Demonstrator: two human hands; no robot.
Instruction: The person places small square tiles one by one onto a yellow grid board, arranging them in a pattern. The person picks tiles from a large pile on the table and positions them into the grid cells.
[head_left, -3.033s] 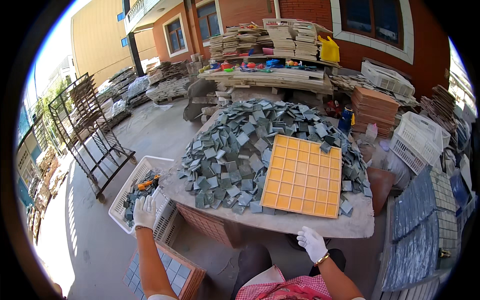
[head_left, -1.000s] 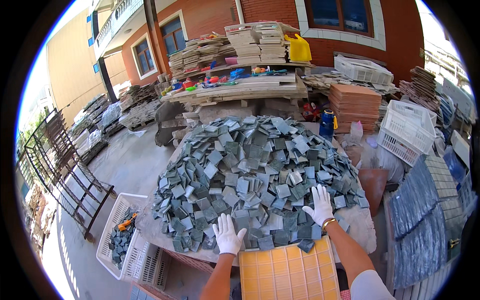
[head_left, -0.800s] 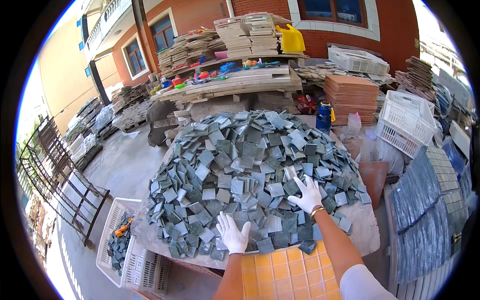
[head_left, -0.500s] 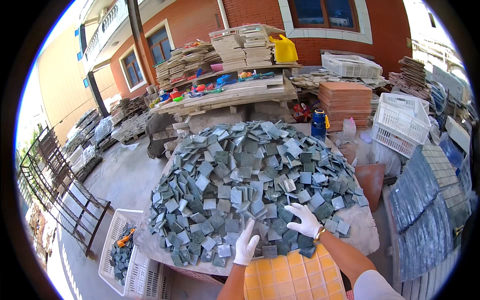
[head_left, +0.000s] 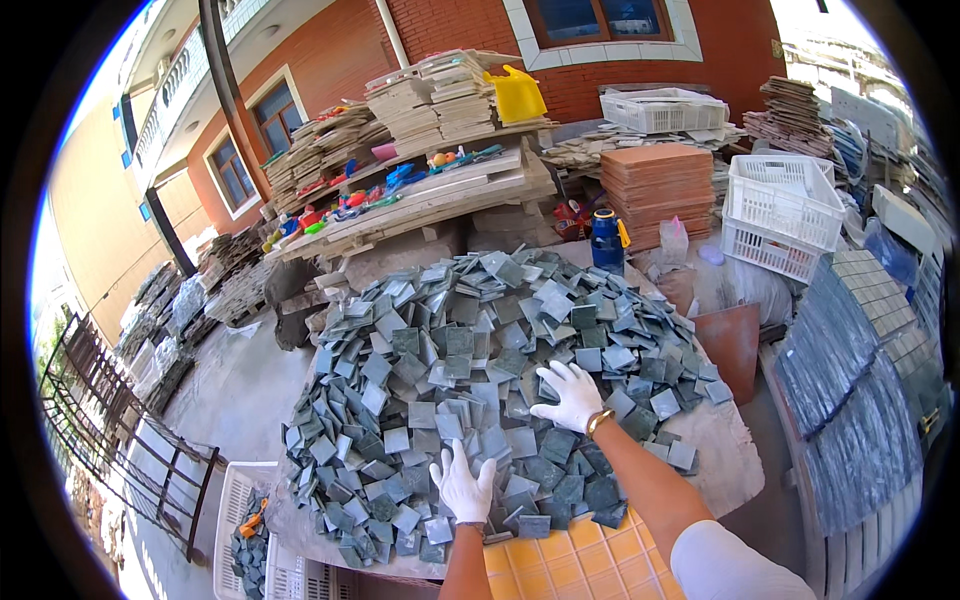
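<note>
A broad heap of small square grey-green stone tiles [head_left: 460, 342] covers the table in front of me. My left hand [head_left: 464, 486], in a white glove, lies over the near tiles with fingers apart and holds nothing. Farther up the heap to the right, my right hand [head_left: 570, 398], also gloved and with a gold-coloured band at the wrist, rests on the tiles with spread fingers. Close to me is a yellow gridded tray [head_left: 560, 560]; a few tiles overlap its far edge. My right forearm hangs over part of this tray.
White crates [head_left: 235, 480] with tiles stand at the lower left beside a rusty metal rack [head_left: 135, 430]. Wrapped tile stacks [head_left: 850, 410] are on the right. A blue jug [head_left: 607, 242], reddish slabs [head_left: 657, 190] and white baskets [head_left: 785, 205] stand beyond the heap.
Both hands have moved forward, away from the tray and onto the heap, the left also shifting left. The view has tilted and shifted a little.
</note>
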